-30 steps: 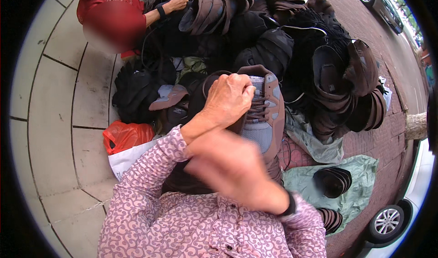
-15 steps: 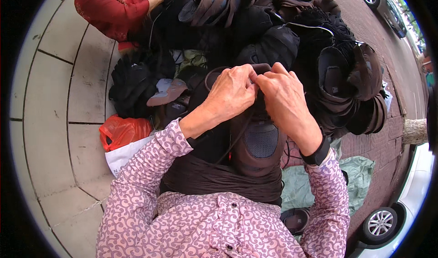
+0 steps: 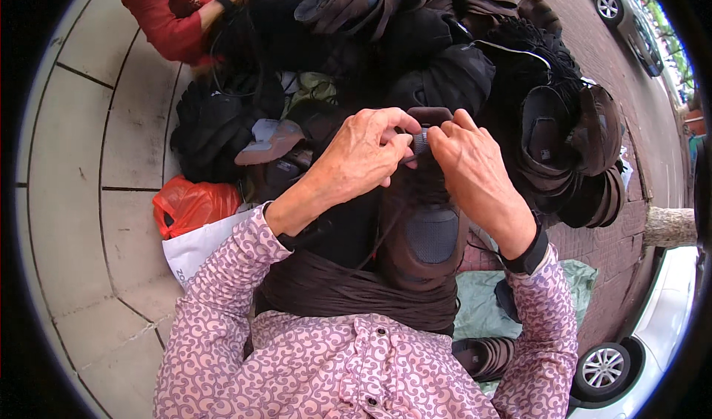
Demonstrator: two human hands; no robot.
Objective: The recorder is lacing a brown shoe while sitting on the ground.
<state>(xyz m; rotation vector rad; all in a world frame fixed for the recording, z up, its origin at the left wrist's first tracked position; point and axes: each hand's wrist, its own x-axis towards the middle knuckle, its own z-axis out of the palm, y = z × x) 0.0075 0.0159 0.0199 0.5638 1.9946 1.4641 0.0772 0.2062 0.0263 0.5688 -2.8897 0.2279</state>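
Note:
A brown shoe [image 3: 426,267] lies over my lap with its toe toward me and a dark grey mesh patch on the toe. Both my hands are at its far, upper part. The fingers of my left hand [image 3: 363,152] curl in, thumb and forefinger close to a small ribbed grey patch [image 3: 421,143] on the shoe. Just right of that patch, my right hand [image 3: 475,170] is closed, its fingertips turned away from view. Whatever either hand pinches is hidden. A dark lace [image 3: 386,233] hangs along the shoe's left side. Brown laces [image 3: 348,289] lie bundled across my lap.
Piles of brown and black shoes [image 3: 545,133] stand ahead and to the right. A person in a red sleeve [image 3: 174,26] works at the far left. An orange plastic bag [image 3: 194,205] sits left, a pale green sheet [image 3: 482,304] right. Parked cars [image 3: 604,367] stand beyond.
My hands have moved slightly apart from a close pinch, uncovering the ribbed grey patch between them. The shoe remains on my lap. The other person's arm has shifted left.

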